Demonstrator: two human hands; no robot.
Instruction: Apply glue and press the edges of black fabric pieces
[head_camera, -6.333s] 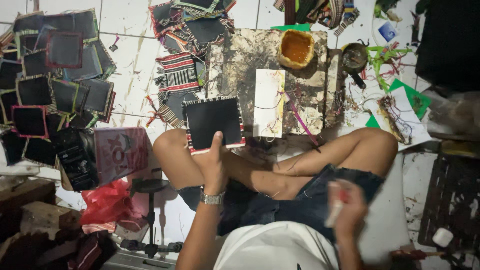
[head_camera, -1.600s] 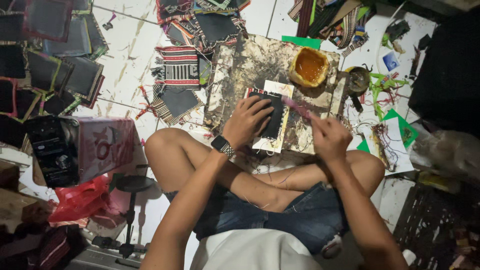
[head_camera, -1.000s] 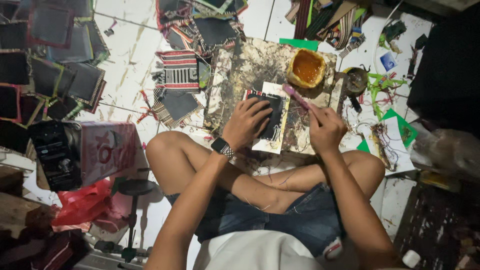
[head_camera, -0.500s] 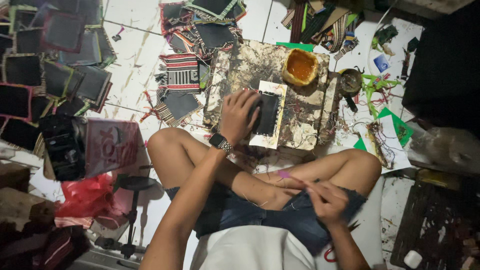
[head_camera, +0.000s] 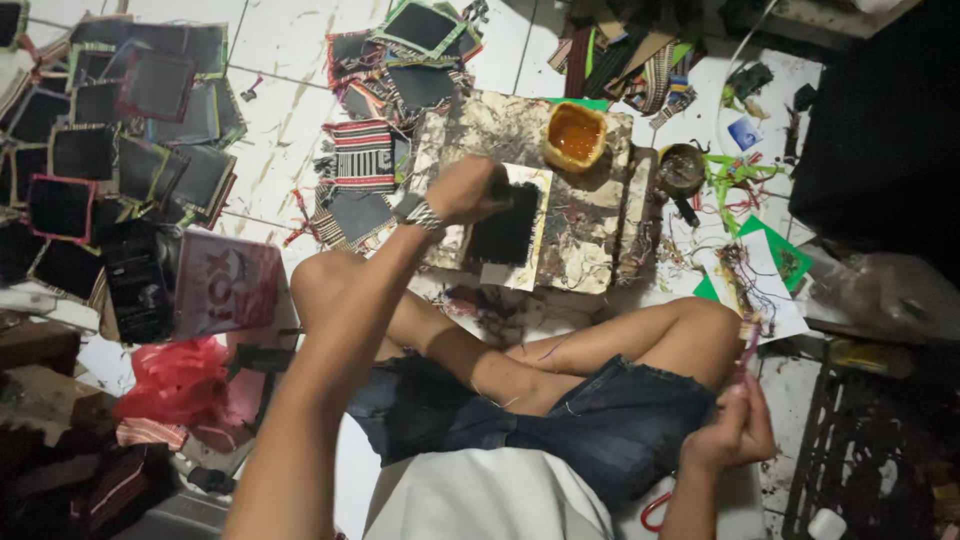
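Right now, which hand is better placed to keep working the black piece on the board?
Left. The left hand already rests on the black piece on the stained board. The right hand is back beside the knee, gripping a thin pink stick, well away from the board.

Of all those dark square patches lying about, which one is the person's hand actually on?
The black patch on the stained board, under the left hand; the rest lie heaped on the floor.
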